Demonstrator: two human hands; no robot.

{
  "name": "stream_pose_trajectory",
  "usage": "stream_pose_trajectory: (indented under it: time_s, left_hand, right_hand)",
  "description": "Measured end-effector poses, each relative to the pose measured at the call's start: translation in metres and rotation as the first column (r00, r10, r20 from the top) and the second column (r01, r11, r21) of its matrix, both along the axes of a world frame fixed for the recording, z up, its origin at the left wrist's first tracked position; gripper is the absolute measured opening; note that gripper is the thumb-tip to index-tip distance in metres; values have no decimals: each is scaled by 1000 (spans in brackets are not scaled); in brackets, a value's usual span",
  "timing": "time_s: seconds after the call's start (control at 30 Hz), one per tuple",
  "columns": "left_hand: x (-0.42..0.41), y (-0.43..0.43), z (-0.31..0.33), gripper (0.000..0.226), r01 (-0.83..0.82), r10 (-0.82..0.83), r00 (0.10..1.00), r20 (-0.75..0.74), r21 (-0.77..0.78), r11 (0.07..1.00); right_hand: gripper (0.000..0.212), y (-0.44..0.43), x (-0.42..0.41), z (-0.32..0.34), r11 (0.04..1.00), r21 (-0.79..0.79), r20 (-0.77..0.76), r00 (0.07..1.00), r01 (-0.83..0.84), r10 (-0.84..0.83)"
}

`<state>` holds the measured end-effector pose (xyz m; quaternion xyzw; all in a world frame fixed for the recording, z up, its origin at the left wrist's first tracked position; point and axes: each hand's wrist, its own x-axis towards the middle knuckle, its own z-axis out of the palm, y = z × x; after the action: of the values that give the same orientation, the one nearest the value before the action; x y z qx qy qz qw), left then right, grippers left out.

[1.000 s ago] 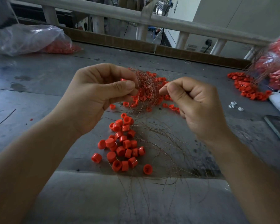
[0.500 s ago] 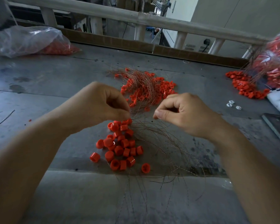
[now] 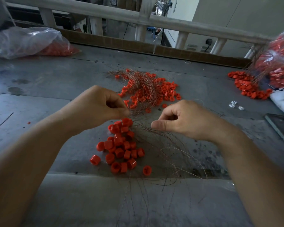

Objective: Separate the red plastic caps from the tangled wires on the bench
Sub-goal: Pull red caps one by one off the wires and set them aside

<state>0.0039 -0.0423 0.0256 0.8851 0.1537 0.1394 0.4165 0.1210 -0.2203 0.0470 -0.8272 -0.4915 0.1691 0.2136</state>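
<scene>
A heap of tangled copper wires (image 3: 144, 89) threaded with red caps lies at mid-bench. In front of it sits a pile of loose red caps (image 3: 121, 149), and bare wire strands (image 3: 167, 149) fan out to its right. My left hand (image 3: 102, 108) hovers just above the top of the cap pile, fingers curled, its fingertips pinched where the heap's wire ends meet. My right hand (image 3: 185, 120) is low over the bare strands, thumb pressed against the curled forefinger with thin wire running from under it. What sits inside either pinch is hidden.
A clear bag of red caps (image 3: 28, 41) lies at the far left. Another bag (image 3: 279, 66) with spilled caps (image 3: 247, 86) is at the far right, beside a white device (image 3: 282, 97), small white bits (image 3: 234, 104) and a dark tablet (image 3: 282, 128). A low rail (image 3: 138, 20) borders the bench's far edge.
Both hands came down from chest height in front of the heap to just above the bench. They drew apart, the left over the caps and the right over the bare wires.
</scene>
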Motion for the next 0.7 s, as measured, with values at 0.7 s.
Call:
stream_pose_trajectory:
  time_s: [0.7]
  left_hand:
    - [35, 28, -45, 35, -146, 165, 986, -10, 421, 896]
  right_hand:
    - [21, -2, 13, -8, 989, 25, 142, 979, 147, -149]
